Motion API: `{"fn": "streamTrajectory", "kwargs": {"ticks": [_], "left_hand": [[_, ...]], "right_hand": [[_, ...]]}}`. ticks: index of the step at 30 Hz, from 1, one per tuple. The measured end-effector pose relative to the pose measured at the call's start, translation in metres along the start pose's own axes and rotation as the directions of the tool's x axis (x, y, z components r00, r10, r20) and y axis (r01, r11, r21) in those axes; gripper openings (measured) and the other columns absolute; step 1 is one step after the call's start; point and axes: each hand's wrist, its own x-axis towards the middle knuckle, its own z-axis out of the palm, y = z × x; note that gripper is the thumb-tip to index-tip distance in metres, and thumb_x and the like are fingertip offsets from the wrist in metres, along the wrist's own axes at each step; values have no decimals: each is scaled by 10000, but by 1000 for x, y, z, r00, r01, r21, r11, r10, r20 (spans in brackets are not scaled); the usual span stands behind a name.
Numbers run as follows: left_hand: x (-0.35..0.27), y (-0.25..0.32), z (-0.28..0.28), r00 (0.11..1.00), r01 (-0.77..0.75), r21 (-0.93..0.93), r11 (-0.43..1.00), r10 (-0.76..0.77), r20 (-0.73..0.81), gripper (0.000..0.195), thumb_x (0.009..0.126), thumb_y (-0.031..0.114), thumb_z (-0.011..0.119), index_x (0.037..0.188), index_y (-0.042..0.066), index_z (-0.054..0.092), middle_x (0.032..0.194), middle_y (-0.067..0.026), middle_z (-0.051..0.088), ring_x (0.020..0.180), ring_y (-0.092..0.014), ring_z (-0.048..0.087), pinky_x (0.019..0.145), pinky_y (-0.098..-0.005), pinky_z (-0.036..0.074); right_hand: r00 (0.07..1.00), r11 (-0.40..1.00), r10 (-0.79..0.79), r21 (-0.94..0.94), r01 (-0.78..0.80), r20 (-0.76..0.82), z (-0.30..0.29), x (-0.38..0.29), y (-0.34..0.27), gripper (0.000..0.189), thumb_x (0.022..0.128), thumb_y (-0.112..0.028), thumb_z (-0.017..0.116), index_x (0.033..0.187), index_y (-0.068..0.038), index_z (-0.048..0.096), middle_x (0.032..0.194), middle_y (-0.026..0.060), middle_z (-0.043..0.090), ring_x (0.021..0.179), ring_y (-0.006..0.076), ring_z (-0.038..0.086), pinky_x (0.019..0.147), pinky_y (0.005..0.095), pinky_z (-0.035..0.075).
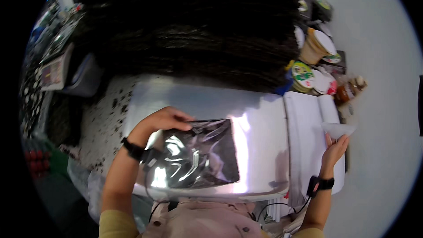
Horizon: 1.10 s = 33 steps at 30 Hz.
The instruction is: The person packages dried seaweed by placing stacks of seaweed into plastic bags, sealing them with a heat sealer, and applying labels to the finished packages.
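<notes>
A glossy clear plastic bag [195,158] holding dark sheets, apparently dried seaweed, lies on a shiny metal tray [264,145] before me. My left hand [168,119] grips its far left edge, thumb on top and fingers partly hidden. Off to the right, my right hand [335,150] pinches a small white sheet [338,129], perhaps paper or thin plastic. This sheet is raised over the right edge of a white stack [304,152] of flat sheets or bags. Black bands with cables circle both wrists.
Tall dark stacks [191,39], seemingly seaweed sheets, rise behind the tray. Lidded plastic cups [302,74] and a brown bottle [347,92] crowd the right back. A translucent bin [86,76] stands left, near a crumb-strewn surface [102,125].
</notes>
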Motion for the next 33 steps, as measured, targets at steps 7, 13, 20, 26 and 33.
{"fn": "streamTrajectory", "kwargs": {"ticks": [7,13,20,26,33], "left_hand": [[-24,9,-6,927,-187,9,982,179,-329,478,820,336,711,1148,2,616,1002,-137,663,927,-182,625,813,-291,498],[-31,27,26,923,-334,-107,936,302,-238,427,839,228,702,1159,-29,584,969,-107,665,840,-137,626,769,-257,505],[-21,33,44,890,-217,74,973,229,-394,214,745,67,721,916,-30,638,727,-63,669,658,-128,624,619,-261,498],[-17,34,46,877,-172,378,910,316,-362,218,737,77,729,926,9,644,760,-59,666,780,-158,623,682,-292,495],[-35,35,66,916,-208,827,522,400,-22,274,833,66,603,1107,57,625,1302,-117,509,1192,-263,490,967,-396,419]], "right_hand": [[609,844,-34,-304,443,792,87,-189,-27,310,951,-85,369,1171,91,498,1265,261,484,1165,385,501,1013,444,409],[235,772,-189,-4,636,953,122,-242,-40,322,755,-3,613,1072,-41,652,1316,297,419,1208,499,427,1001,496,388],[208,737,-172,-15,675,963,132,-255,-46,313,762,-30,661,1074,-43,654,1275,308,441,1174,499,453,966,483,421],[209,741,-111,-59,669,972,134,-255,-45,358,761,-84,675,1115,-50,633,1264,267,478,1191,449,461,968,478,418],[127,704,-23,-74,707,992,143,-242,-65,437,780,-198,632,1174,-15,585,1313,200,488,1264,349,423,1058,483,308]]}}
